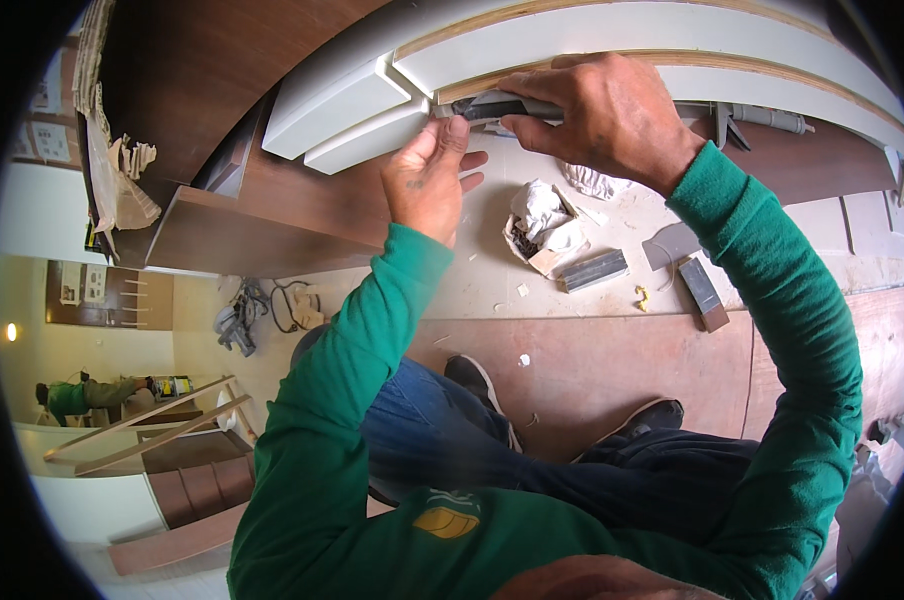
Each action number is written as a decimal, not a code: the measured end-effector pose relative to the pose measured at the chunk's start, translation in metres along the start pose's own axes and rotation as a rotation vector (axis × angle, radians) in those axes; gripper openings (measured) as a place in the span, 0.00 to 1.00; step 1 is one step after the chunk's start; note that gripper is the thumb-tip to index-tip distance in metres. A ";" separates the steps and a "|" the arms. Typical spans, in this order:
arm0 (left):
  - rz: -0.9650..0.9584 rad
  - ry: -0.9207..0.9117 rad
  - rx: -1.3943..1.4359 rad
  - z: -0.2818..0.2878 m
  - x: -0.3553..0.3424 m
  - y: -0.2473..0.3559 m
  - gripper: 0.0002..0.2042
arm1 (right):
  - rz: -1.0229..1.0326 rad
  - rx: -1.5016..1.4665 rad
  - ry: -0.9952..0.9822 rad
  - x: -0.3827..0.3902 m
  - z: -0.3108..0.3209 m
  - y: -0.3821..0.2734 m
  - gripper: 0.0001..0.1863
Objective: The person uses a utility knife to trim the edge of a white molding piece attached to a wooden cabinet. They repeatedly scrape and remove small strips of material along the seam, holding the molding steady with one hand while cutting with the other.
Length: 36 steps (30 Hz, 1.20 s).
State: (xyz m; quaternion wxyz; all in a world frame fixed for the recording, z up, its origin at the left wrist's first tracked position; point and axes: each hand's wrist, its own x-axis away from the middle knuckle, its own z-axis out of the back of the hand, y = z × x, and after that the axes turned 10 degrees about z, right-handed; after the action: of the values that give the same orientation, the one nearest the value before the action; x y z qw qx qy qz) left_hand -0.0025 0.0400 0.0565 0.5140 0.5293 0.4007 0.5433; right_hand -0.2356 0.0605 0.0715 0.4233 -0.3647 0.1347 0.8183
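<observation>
My right hand (612,115) is wrapped over a long dark tool (512,107), its kind partly hidden by the fingers. The tool lies along the raw plywood edge of a white panel (562,37). At the tool's left end my left hand (427,175) has its thumb and a finger closed on the tip, while its other fingers stick out to the right. Just left of that are the corners of two white drawer fronts (367,135). A grey caulking gun (767,118) shows right of my right wrist.
On the floor sit an open bag of white cloth (542,225), a dark grey block (594,270) and another block (702,290). A brown panel (272,235) juts out at left. Power tools (240,315) with cords lie beyond it. Far left, another person (72,398) bends down near wooden boards (162,430).
</observation>
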 end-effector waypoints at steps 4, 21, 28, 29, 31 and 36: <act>-0.002 0.003 0.005 -0.003 0.004 0.003 0.29 | 0.022 0.003 -0.004 0.002 0.002 0.003 0.21; 0.012 0.006 0.013 -0.004 0.004 0.004 0.30 | 0.049 0.033 0.014 0.003 -0.006 0.007 0.21; 0.012 0.007 0.008 -0.004 0.007 0.008 0.31 | 0.024 -0.001 -0.021 -0.002 0.000 0.004 0.21; 0.011 0.000 0.011 -0.005 0.007 0.008 0.31 | 0.037 0.004 -0.016 -0.001 0.002 0.005 0.21; 0.005 -0.008 0.018 -0.006 0.006 0.008 0.30 | 0.041 0.018 -0.014 0.000 0.004 0.005 0.21; 0.006 0.004 0.016 -0.004 0.004 0.006 0.30 | 0.022 0.036 -0.032 -0.001 0.000 0.005 0.21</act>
State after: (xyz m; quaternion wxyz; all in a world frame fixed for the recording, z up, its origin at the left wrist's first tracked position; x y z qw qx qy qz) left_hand -0.0069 0.0437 0.0626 0.5074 0.5336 0.4041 0.5427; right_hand -0.2388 0.0571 0.0713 0.4230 -0.3423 0.1469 0.8260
